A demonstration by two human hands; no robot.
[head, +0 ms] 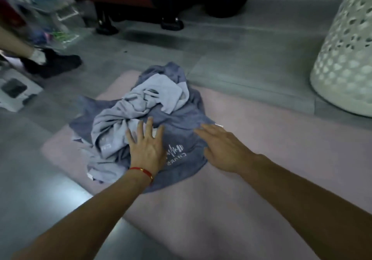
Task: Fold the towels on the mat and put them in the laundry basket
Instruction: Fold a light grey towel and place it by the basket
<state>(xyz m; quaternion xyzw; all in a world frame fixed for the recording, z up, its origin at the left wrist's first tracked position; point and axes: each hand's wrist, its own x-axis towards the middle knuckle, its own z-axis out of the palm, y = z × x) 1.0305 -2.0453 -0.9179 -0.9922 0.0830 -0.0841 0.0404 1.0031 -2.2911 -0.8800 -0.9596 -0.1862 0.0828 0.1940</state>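
On the pale pink rectangular mat (231, 189), near its far-left corner, two towels lie in one crumpled heap: a light grey-lilac terry towel (124, 118) bunched on top of a darker slate-blue towel (181, 118) that carries white embroidered lettering. The left hand (148, 149), with a red cord bracelet (142, 171) at the wrist, has its fingers spread and straight and lies flat on the heap where the two fabrics meet. The right hand (219, 149) is also flat and open-fingered, over the darker towel's right edge; neither hand grips anything.

The step in hand looks like separating the pile and laying one towel flat. It would go best if the lighter towel were lifted clear first, since it lies on top, then taken by two corners and drawn toward the person, where most of the bare mat is. Smoothing outward from the middle before the first fold should keep the edges in line.

The heap overhangs the mat's left edge onto the grey tiled floor (231, 64), so pulling toward the centre would keep the fabric on the mat. The white perforated plastic laundry basket (346, 58) stands on the floor off the mat's far-right side, well apart from the towels, with bare floor between. A black shoe (54, 63) of another person and a white box (14, 92) lie to the left, so room is tighter there.
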